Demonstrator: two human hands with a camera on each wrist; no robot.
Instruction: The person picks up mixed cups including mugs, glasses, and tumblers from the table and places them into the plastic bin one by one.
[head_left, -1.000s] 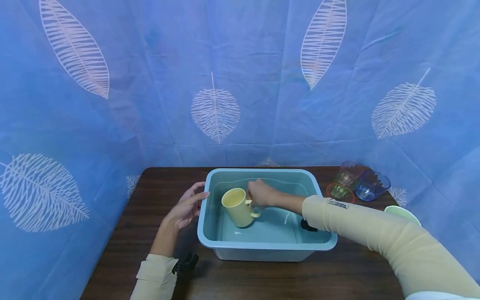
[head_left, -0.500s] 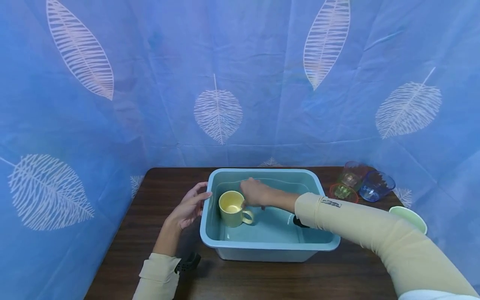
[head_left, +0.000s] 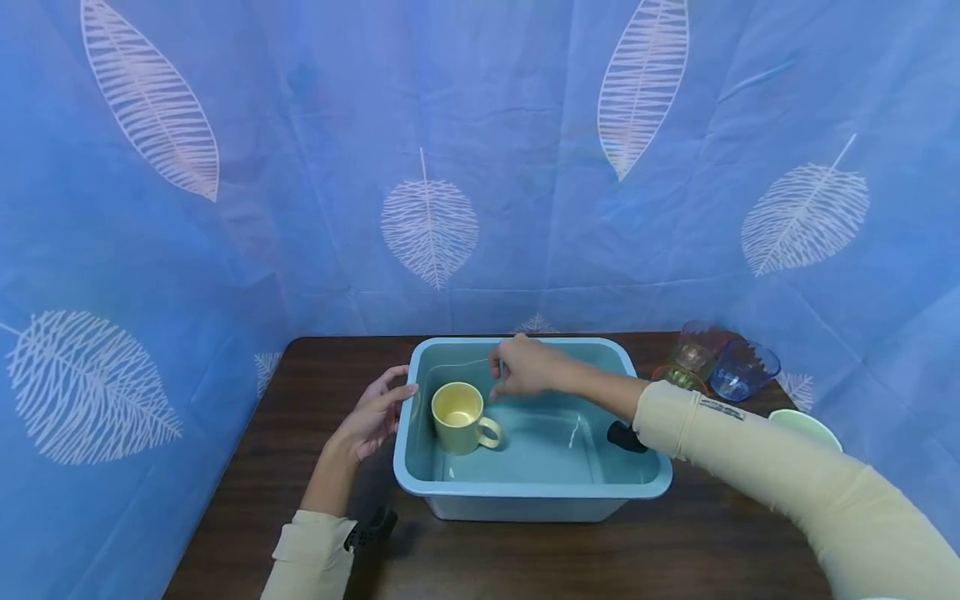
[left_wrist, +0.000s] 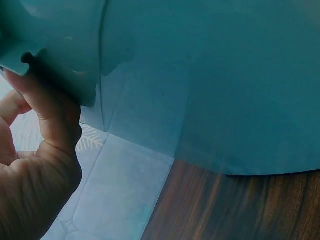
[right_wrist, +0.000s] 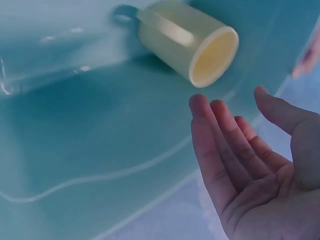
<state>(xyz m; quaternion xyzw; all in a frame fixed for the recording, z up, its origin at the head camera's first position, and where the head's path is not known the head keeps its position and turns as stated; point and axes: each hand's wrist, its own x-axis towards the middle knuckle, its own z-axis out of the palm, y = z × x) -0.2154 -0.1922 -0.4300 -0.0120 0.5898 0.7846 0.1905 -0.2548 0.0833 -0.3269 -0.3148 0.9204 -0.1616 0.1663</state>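
A yellow mug (head_left: 454,435) stands upright on the floor of a light blue plastic basin (head_left: 534,490), near its left wall, with the handle pointing right. My right hand (head_left: 531,365) is over the back of the basin, apart from the mug. In the right wrist view its fingers (right_wrist: 235,142) are loosely bent, thumb spread, nothing between them, and the mug (right_wrist: 175,37) lies beyond the fingertips. My left hand (head_left: 375,415) holds the basin's left rim. In the left wrist view part of the left hand (left_wrist: 42,155) shows at the rim, some fingers hidden.
Several clear coloured cups, including a blue cup (head_left: 742,369), sit at the back right of the dark wooden table (head_left: 495,562). A pale green bowl-like item (head_left: 806,427) is partly behind the right sleeve. A blue leaf-patterned cloth (head_left: 510,250) hangs behind.
The mug has gone from tilted in my right hand to upright on the basin floor. My right hand has let go of it and drawn back. My left hand stays at the rim.
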